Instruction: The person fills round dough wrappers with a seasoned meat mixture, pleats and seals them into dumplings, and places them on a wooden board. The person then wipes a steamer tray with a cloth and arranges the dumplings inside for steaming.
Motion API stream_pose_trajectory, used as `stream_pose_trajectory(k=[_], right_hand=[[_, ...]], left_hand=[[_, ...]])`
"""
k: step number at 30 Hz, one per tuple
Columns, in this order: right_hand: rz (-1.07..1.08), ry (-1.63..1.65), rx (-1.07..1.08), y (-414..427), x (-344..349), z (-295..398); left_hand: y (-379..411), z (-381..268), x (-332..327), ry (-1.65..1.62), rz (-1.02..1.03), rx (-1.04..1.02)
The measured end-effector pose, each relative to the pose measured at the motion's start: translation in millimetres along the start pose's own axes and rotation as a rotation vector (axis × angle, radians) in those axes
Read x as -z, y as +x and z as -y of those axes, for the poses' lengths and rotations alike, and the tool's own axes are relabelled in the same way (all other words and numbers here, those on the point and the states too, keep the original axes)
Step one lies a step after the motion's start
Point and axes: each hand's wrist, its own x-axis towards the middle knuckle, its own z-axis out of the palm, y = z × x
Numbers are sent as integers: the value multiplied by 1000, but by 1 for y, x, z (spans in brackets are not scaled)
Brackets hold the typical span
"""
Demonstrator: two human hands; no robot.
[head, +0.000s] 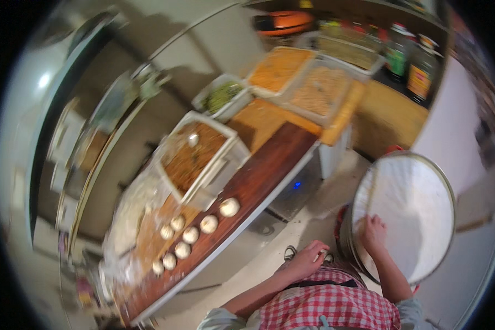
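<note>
My left hand [311,258] is in front of my checked apron, its fingers curled around a small pale piece that looks like dough; the grip is partly hidden. Over the near left side of a large round metal pot or drum [416,214] with a pale, whitish interior is my right hand [373,235], fingers bent; whether it holds anything is unclear. Several round white filled buns [208,224] stand in rows on the dark red-brown board [268,161] of the worktop. Behind them a white plastic tub [208,183] holds brown filling [196,159] with a spoon in it.
Tubs of chopped greens [222,97], orange shreds [280,68] and pale pinkish filling [319,90] line the worktop's far end. Two sauce bottles [420,68] stand at the upper right. Dough under plastic film [134,214] lies at the left, beside a shelf rack [103,154].
</note>
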Motion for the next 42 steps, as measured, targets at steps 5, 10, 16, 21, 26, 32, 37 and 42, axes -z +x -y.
stream_pose_trajectory(k=[5,10,16,21,26,32,37,42], right_hand=[[50,-46,-2,8,5,-22],[38,-71,52,26,8,-35],[-25,785,-202,47,-25,-86],[188,966,-273,18,-3,-70],[78,-109,49,15,17,42],[-132,122,-313,12,-14,48],[-21,-11,-521,-15,18,75],[18,4,-555,-38,31,65]], left_hand=[[-25,26,-5,-56,-163,7],[-41,25,22,-89,-251,77],[-23,1,178,-492,-450,-134],[64,2,394,80,-817,-153],[99,6,594,1199,-986,301],[158,62,727,1753,-877,317],[150,19,716,1414,-797,526],[189,-15,687,1324,-787,354]])
